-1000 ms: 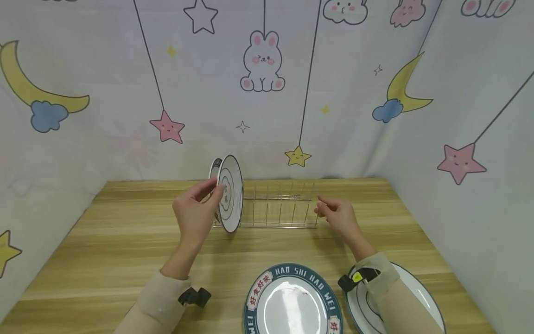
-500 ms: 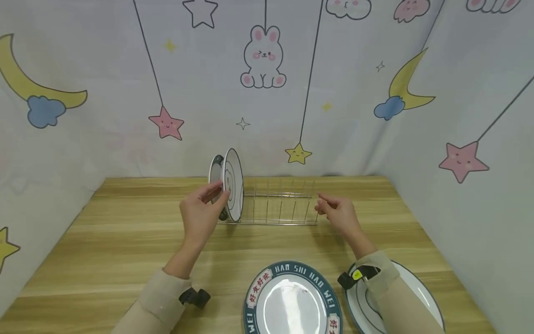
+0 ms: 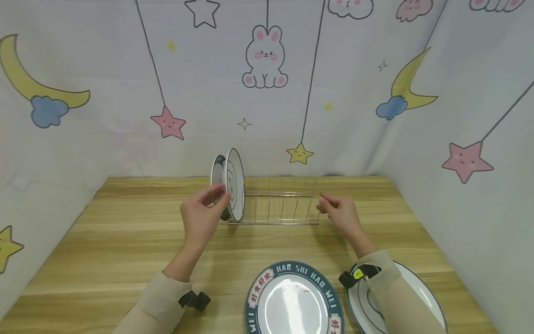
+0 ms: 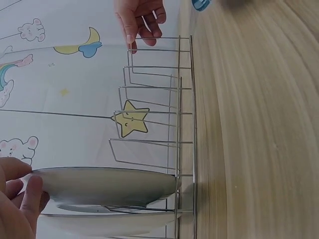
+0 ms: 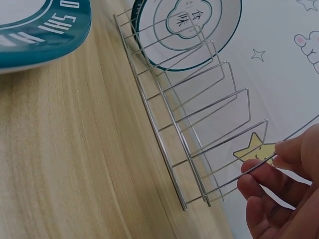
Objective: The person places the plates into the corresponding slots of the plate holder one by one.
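Observation:
A wire dish rack stands near the back of the table. In its left part, a white plate with dark ring lines stands on edge, and another plate stands just left of it. My left hand pinches the near rim of the ringed plate between thumb and fingers. The left wrist view shows that plate seated between the rack's wires. At the rack's right end, my right hand pinches the end wire loop, thumb and fingertips closed round it.
Nearer me on the table, a plate with a teal lettered rim lies flat. Right of it lies a larger white plate with a dark edge, partly under my right forearm. A printed cloth hangs behind and at both sides.
The ringed plate has gone slightly back and down into the rack, my left hand moving with it. My right hand keeps its hold on the rack's end.

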`<control>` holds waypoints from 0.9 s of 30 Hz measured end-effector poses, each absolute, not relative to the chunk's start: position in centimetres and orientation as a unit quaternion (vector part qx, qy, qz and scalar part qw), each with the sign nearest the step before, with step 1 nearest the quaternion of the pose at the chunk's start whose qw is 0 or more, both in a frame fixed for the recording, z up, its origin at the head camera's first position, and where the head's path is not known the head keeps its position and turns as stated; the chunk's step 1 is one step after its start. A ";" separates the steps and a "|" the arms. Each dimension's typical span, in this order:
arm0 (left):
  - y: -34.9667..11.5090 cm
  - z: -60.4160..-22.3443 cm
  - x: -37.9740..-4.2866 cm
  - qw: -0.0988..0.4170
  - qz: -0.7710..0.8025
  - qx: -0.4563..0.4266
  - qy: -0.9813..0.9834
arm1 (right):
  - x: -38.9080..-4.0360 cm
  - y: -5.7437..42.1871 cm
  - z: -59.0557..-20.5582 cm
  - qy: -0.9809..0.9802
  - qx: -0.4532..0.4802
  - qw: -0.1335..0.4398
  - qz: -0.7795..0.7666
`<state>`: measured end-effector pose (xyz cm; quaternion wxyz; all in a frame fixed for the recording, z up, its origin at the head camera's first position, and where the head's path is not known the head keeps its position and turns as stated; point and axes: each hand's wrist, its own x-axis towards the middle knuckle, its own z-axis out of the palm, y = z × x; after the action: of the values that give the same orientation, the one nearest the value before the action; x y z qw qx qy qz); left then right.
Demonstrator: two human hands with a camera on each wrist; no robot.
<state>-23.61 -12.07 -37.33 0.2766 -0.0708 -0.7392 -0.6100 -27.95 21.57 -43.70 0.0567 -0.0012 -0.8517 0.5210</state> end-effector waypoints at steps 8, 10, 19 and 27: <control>-12.4 -37.3 -23.1 0.249 -0.647 -0.066 -0.718 | -28.1 21.6 -43.9 -0.852 -0.001 0.055 0.521; -12.6 -37.8 -23.3 0.240 -0.660 -0.071 -0.709 | -28.1 21.6 -43.9 -0.852 0.000 0.056 0.521; -13.5 -39.7 -23.6 0.205 -0.686 -0.079 -0.694 | -28.0 21.7 -43.9 -0.849 0.003 0.057 0.525; -13.6 -40.3 -22.8 0.145 -0.660 -0.110 -0.729 | -28.0 21.6 -43.9 -0.849 0.003 0.054 0.525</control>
<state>-22.81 -13.58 -40.27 0.1448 -0.1102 -0.7291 -0.6598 -27.96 21.64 -43.89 0.0541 0.0032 -0.8493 0.5251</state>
